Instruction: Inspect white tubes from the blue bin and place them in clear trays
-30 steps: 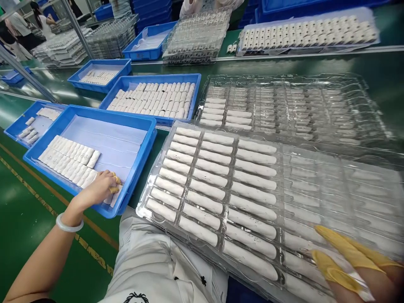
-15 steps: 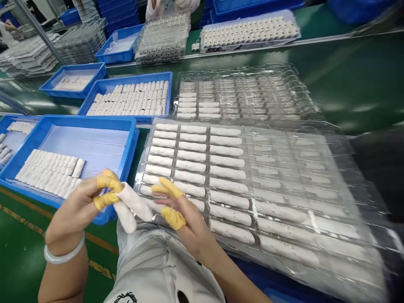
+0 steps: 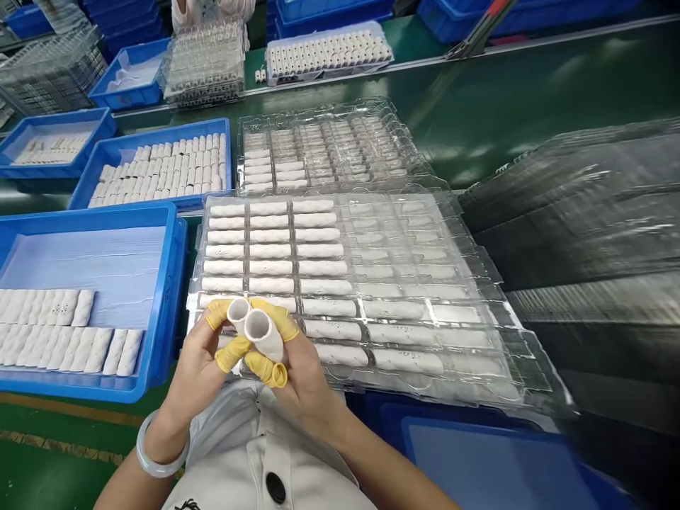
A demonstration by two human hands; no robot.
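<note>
Two white hollow tubes meet side by side in front of me, their open round ends facing up toward the camera. My left hand (image 3: 199, 368), with yellow covers on finger and thumb, pinches the smaller-looking left tube (image 3: 239, 313). Gripped in the similarly covered fingers of my right hand (image 3: 305, 375) is the right tube (image 3: 270, 341). Both hands are just above the near-left edge of a clear plastic tray (image 3: 382, 241), where rows of white tubes (image 3: 319, 252) lie in slots. The lower ends of the held tubes are partly hidden by my fingers.
To the left stands a blue bin (image 3: 175, 283) with two rows of white tubes on a pale sheet. Behind it is another blue bin (image 3: 228, 152) full of tubes. A second clear tray (image 3: 340, 142) lies farther back. Dark stacked sheets (image 3: 595, 234) stand at right.
My right hand has come in from the tray side and now holds one of the two tubes. The tubes have tilted so their open ends show. The view has turned right.
</note>
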